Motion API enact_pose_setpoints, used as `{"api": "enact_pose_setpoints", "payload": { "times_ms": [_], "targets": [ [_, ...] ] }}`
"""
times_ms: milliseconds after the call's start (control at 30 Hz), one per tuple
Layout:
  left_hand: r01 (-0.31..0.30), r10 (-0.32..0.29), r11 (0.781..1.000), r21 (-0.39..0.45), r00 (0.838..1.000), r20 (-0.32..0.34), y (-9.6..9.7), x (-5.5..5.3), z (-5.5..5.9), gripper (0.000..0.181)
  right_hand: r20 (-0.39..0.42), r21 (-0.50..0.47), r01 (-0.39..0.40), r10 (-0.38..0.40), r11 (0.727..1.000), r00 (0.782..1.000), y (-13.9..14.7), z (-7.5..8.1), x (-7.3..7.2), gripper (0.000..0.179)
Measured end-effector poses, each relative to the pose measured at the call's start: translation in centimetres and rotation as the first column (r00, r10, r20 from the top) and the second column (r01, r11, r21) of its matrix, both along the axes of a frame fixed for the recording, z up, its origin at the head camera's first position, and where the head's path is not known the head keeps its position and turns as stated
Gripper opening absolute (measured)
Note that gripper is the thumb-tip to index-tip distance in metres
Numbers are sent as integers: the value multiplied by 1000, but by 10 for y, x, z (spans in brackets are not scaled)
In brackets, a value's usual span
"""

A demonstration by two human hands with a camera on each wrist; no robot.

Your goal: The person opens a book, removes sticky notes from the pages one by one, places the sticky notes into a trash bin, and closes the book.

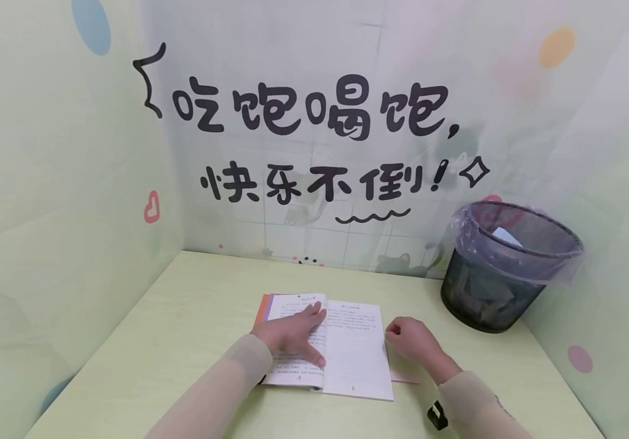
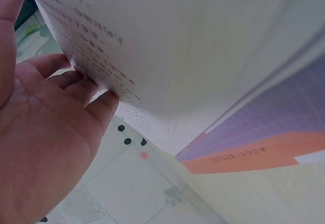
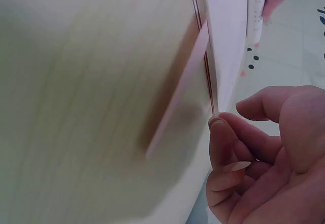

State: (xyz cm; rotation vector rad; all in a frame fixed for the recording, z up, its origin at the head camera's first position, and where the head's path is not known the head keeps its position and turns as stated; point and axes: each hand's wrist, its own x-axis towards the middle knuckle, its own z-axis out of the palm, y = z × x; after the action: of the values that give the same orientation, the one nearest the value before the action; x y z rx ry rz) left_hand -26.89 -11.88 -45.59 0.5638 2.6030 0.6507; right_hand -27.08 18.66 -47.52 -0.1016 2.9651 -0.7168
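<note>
An open book (image 1: 355,353) with printed white pages lies on the table in the head view. My left hand (image 1: 295,335) rests with fingers spread across its left page, fingertips and thumb near the centre fold. In the left wrist view, the fingers (image 2: 104,104) touch the printed page, with a purple and orange cover (image 2: 264,150) behind. Beside the right page edge is my right hand (image 1: 415,344), fingers loosely bent. Its fingertips (image 3: 216,122) are right at the book's edge in the right wrist view, the thumb apart from them. A pink strip (image 1: 405,378) sticks out from under the book.
At the back right of the table (image 1: 144,341) stands a black mesh bin (image 1: 490,302) with a clear purplish liner and something white inside. A small black object (image 1: 437,416) shows at the right sleeve. Printed fabric walls (image 1: 314,238) enclose the back and sides.
</note>
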Motion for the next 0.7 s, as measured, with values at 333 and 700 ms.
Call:
{"api": "enact_pose_setpoints", "payload": {
  "times_ms": [333, 700],
  "targets": [
    [-3, 3, 1000, -12, 1000, -2, -1, -2, -2, 121, 138, -229, 114, -84, 967, 987, -9, 1, 1, 20],
    [11, -11, 1000, -17, 1000, -1, 1, -4, -3, 122, 168, -344, 137, -83, 929, 982, -12, 12, 5, 24]
  ]
}}
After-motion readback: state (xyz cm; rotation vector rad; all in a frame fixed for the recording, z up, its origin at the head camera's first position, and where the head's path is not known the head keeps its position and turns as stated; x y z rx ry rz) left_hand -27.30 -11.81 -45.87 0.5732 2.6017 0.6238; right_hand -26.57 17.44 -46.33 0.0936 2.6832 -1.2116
